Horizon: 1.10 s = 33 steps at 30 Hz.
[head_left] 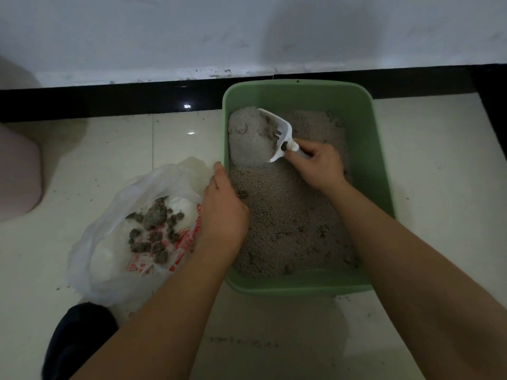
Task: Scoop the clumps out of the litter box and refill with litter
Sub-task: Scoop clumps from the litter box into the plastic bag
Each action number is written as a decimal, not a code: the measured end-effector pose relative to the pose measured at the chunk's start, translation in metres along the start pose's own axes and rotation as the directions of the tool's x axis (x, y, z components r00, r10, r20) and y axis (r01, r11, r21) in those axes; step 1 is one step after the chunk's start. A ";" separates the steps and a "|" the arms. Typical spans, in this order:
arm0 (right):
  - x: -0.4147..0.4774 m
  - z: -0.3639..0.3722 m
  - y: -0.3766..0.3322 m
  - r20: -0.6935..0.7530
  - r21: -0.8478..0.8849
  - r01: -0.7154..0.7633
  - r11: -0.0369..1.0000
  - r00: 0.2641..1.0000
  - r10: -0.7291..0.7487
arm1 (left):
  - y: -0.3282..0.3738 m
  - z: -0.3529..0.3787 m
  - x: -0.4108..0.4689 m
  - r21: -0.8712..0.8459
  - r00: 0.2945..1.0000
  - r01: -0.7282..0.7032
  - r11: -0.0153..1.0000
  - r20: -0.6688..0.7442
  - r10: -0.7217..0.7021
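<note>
So the green litter box [365, 160] sits on the tile floor [439, 187], back edge against the wall, and the open plastic bag [109, 215] is just beside its left wall, with a pile of dark clumps [153, 229] already in it. The litter [288, 229] looks paler and smoother in the far-left corner, rougher and darker toward the near end.

Hands are apart. The left hand [223, 212] sits over the left rim and looks like it's gripping it to steady the box. The right hand [318, 165] is wrapped round the handle of the white scoop [274, 133], whose head is tilted into that far-left corner.

My take: we're mid-scoop. Dig low along the bottom, lift slowly, and give it a gentle shake so loose grains drop through the slots before swinging left to the bag. Keep the scoop level over the rim or grit ends up on the tiles. There's a dark lump [242, 194] right by the left hand that I'd go for next.
</note>
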State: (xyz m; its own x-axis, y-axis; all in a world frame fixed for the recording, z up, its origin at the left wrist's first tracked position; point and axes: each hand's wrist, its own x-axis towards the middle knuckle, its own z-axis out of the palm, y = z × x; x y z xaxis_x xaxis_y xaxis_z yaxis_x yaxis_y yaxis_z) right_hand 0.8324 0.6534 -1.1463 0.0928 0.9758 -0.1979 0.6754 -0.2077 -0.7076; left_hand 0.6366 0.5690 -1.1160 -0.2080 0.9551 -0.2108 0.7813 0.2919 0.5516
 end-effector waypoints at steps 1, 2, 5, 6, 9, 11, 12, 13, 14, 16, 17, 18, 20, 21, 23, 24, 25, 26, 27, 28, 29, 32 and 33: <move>-0.006 0.000 0.004 -0.008 0.054 -0.025 0.998 1.000 0.026 | 0.000 0.000 0.000 0.002 1.000 -0.004 1.000 0.001 0.004; -0.012 -0.001 0.009 -0.020 0.100 -0.052 0.994 0.998 0.055 | -0.001 0.000 0.000 0.004 1.000 -0.007 1.000 0.002 0.007; -0.029 -0.012 0.020 -0.051 0.159 -0.106 0.982 0.992 0.115 | 0.000 0.002 -0.001 0.014 1.000 -0.004 1.000 -0.003 0.004; -0.035 -0.017 0.022 -0.064 0.162 -0.114 0.980 0.990 0.126 | 0.001 0.002 -0.002 0.018 1.000 -0.002 1.000 -0.002 0.002; -0.051 -0.037 0.018 -0.086 0.154 -0.126 0.980 0.986 0.141 | 0.005 -0.001 -0.003 0.013 1.000 0.014 1.000 0.002 -0.015; -0.065 -0.051 0.012 -0.091 0.125 -0.125 0.984 0.986 0.137 | 0.006 -0.003 -0.005 0.007 1.000 0.021 1.000 0.001 -0.021; -0.073 -0.058 0.009 -0.098 0.120 -0.117 0.986 0.987 0.129 | 0.007 -0.004 -0.006 -0.002 1.000 0.024 1.000 -0.005 -0.024; -0.082 -0.065 0.006 -0.103 0.114 -0.111 0.987 0.987 0.123 | 0.008 -0.005 -0.006 -0.018 0.999 0.027 0.999 -0.017 -0.028; -0.090 -0.071 0.002 -0.104 0.109 -0.104 0.989 0.988 0.116 | 0.008 -0.006 -0.005 -0.036 0.999 0.030 0.999 -0.030 -0.032; -0.106 -0.081 -0.003 -0.104 0.105 -0.090 0.990 0.989 0.101 | 0.007 -0.010 -0.009 -0.081 0.999 0.033 0.996 -0.029 -0.035; -0.114 -0.084 -0.005 -0.103 0.107 -0.081 0.991 0.990 0.092 | 0.005 -0.011 -0.012 -0.108 0.999 0.045 0.993 -0.009 -0.046; -0.121 -0.086 -0.005 -0.097 0.109 -0.074 0.991 0.992 0.085 | 0.002 -0.012 -0.018 -0.128 0.998 0.067 0.990 0.018 -0.065; -0.137 -0.090 -0.004 -0.092 0.099 -0.079 0.992 0.992 0.088 | -0.005 -0.009 -0.035 -0.127 0.994 0.104 0.986 0.051 -0.098; -0.143 -0.091 -0.003 -0.101 0.097 -0.087 0.992 0.990 0.096 | -0.008 -0.006 -0.043 -0.120 0.994 0.110 0.987 0.037 -0.106; -0.149 -0.092 -0.002 -0.107 0.082 -0.101 0.992 0.988 0.109 | -0.011 -0.001 -0.050 -0.117 0.994 0.104 0.988 -0.007 -0.106; -0.150 -0.092 -0.001 -0.100 0.073 -0.106 0.992 0.988 0.113 | -0.011 0.000 -0.050 -0.114 0.994 0.103 0.988 -0.016 -0.106; -0.150 -0.090 0.000 -0.097 0.068 -0.109 0.992 0.989 0.116 | -0.011 0.001 -0.049 -0.108 0.994 0.108 0.988 -0.017 -0.110; -0.150 -0.088 0.000 -0.092 0.067 -0.114 0.991 0.989 0.120 | -0.011 0.001 -0.048 -0.100 0.993 0.117 0.988 -0.015 -0.119; -0.152 -0.086 0.000 -0.079 0.053 -0.117 0.992 0.990 0.121 | -0.011 0.001 -0.047 -0.095 0.992 0.126 0.987 -0.014 -0.128; -0.154 -0.084 0.001 -0.067 0.026 -0.112 0.993 0.991 0.114 | -0.012 0.000 -0.048 -0.092 0.990 0.134 0.987 -0.017 -0.136; -0.157 -0.083 0.002 -0.059 -0.006 -0.110 0.994 0.992 0.110 | -0.011 0.000 -0.049 -0.090 0.990 0.135 0.987 -0.021 -0.138; -0.159 -0.089 0.005 -0.095 0.031 -0.131 0.991 0.987 0.133 | -0.008 -0.002 -0.052 -0.091 0.992 0.118 0.989 -0.041 -0.122; -0.160 -0.091 0.006 -0.094 0.034 -0.133 0.991 0.986 0.135 | -0.008 -0.002 -0.052 -0.091 0.992 0.116 0.989 -0.046 -0.121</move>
State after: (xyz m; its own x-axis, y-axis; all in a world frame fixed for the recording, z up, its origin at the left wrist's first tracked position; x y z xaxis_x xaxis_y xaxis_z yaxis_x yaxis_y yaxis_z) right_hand 0.8879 0.5025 -1.0574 0.2517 0.9407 -0.2273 0.6321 -0.3377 -0.6974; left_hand 0.6401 0.5168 -1.1075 -0.3274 0.9142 -0.2387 0.6952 0.4042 0.5944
